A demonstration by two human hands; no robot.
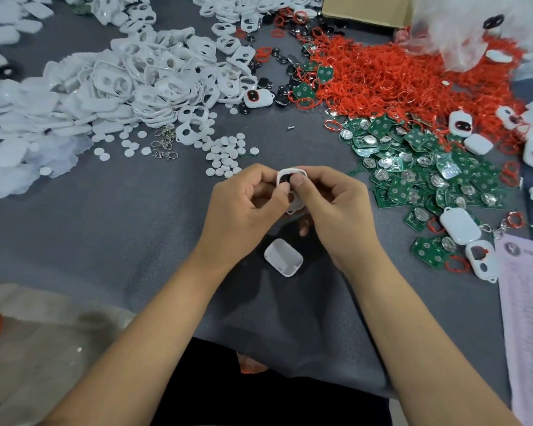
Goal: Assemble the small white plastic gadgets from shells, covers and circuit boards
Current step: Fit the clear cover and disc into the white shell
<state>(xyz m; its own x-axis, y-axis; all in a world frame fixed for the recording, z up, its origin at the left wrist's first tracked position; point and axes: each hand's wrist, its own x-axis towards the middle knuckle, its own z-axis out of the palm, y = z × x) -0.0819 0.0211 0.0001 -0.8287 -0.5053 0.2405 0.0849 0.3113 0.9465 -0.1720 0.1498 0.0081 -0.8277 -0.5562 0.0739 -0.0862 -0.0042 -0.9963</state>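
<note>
I am holding a small white plastic cover [290, 189] above the grey bench [105, 241], both my left hand [246, 207] and right hand [330, 207] pinching it with curled fingers. An open white plastic shell [283, 257] is waiting below. A few finished white gadgets [460, 226] are lying at right; heaps of green circuit boards [419, 179] and white covers [142, 78] are remaining, so I judge most work lies ahead.

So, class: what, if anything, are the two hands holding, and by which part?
Both hands, left and right, pinch one small white gadget shell by its upper end and sides, thumbs on its face. The empty shell on the table is untouched.
</note>
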